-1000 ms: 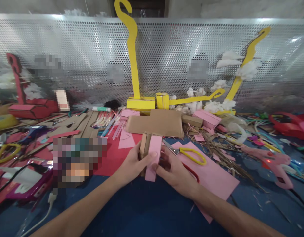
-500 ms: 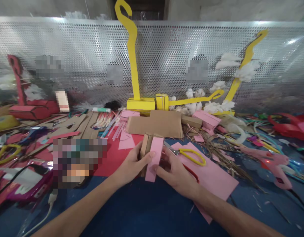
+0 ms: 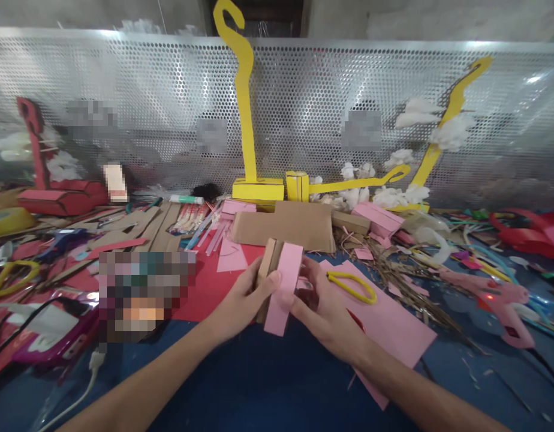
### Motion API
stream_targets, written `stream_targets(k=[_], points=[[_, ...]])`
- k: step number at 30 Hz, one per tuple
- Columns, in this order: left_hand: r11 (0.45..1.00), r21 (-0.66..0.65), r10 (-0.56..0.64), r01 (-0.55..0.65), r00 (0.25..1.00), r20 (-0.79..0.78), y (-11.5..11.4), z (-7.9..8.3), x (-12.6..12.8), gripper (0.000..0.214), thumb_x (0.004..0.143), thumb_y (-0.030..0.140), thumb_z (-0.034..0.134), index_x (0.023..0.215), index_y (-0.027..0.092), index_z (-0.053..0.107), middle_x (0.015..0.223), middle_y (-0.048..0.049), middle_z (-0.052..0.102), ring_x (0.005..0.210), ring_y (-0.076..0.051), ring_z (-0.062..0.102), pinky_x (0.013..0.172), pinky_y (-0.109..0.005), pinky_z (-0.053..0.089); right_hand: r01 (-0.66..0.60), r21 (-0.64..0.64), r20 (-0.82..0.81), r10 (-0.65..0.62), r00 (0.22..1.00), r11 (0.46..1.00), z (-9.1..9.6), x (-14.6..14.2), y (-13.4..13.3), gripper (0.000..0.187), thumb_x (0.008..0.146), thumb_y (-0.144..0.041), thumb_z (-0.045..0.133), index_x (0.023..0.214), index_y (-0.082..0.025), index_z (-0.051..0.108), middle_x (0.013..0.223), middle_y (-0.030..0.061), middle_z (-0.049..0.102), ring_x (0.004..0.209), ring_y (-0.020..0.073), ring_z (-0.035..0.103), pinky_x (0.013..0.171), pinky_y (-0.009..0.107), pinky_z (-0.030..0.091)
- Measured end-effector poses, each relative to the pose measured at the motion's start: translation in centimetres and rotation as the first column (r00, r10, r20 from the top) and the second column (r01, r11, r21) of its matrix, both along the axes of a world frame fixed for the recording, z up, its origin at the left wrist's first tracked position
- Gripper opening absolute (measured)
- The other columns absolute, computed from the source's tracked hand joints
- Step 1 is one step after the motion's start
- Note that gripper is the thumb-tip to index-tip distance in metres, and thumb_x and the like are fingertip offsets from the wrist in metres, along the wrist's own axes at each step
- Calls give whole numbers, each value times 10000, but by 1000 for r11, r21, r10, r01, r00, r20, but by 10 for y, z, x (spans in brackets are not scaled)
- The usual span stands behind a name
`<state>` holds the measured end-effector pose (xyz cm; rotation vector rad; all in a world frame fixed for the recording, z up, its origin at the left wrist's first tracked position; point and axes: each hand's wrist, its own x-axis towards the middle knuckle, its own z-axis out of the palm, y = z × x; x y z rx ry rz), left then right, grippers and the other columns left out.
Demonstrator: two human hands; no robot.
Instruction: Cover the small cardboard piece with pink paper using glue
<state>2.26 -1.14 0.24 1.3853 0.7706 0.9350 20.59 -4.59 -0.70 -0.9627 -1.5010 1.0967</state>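
Observation:
A small cardboard box (image 3: pixel 266 264), one face covered by a pink paper strip (image 3: pixel 291 264), is held up between both hands above the blue table. My left hand (image 3: pixel 238 300) grips it from the left, its thumb pressed on the pink strip. From the right, my right hand (image 3: pixel 324 312) closes around the other side, thumb against the strip's edge; its fingertips are partly hidden behind the box. Just beyond that hand, yellow-and-red-handled scissors (image 3: pixel 349 278) lie on a pink sheet (image 3: pixel 394 336), partly covered by the hand.
A cut cardboard piece (image 3: pixel 286 225) lies ahead, before a yellow hook-shaped paper form (image 3: pixel 243 102). A pink glue gun (image 3: pixel 488 288) rests at right with its cord. Red paper (image 3: pixel 200 294), cardboard strips and scraps crowd the left. A perforated metal panel (image 3: pixel 299 78) rises behind.
The box with its pink strip has tilted slightly and shifted a little right. My right hand has moved slightly, hiding the scissors' blades. The camera view has shifted slightly.

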Motion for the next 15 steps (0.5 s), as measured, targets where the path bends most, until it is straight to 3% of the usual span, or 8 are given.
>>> stream_targets(k=[4, 6, 10, 12, 15], points=[[999, -41, -11, 7, 996, -84, -2, -3, -1, 584, 949, 606, 536, 1424, 267, 553, 1369, -103, 642, 1320, -318, 554, 1077, -425, 484, 14, -24, -23, -15, 1000, 1000, 0, 2, 5, 540, 850, -380, 791, 1299, -265, 514, 1348, 95, 629, 1182, 269, 653, 993, 436, 557], [997, -37, -70, 68, 995, -66, -2, -2, -2, 589, 959, 604, 515, 1441, 266, 535, 1388, -115, 623, 1353, -318, 524, 1106, -443, 460, 37, -56, -65, -41, 997, 998, 0, 5, 8, 456, 864, -387, 775, 1231, -259, 539, 1289, 88, 666, 1124, 251, 684, 963, 416, 569], [967, 7, -255, 256, 965, -65, -2, -2, -2, 798, 808, 434, 795, 1492, 259, 424, 1373, -140, 607, 1212, -324, 619, 930, -422, 573, 74, -74, -187, -87, 978, 995, 4, 8, 10, 423, 895, -415, 731, 1229, -275, 511, 1230, 75, 693, 961, 214, 720, 774, 349, 602], [971, -15, -240, 239, 967, -92, -2, -3, -1, 865, 744, 364, 858, 1478, 256, 412, 1315, -129, 634, 1123, -300, 657, 824, -369, 597, 104, -80, -230, -120, 966, 991, 6, 9, 11, 428, 904, -436, 710, 1244, -290, 494, 1146, 54, 711, 785, 179, 706, 606, 296, 567], [997, -3, -80, 80, 995, -54, 3, -4, 0, 728, 749, 358, 853, 1374, 223, 504, 1231, -105, 677, 1085, -260, 666, 801, -308, 582, 217, -75, -264, -229, 937, 973, 11, 9, 12, 437, 885, -462, 718, 1228, -291, 507, 944, 4, 704, 613, 137, 620, 494, 252, 481]])
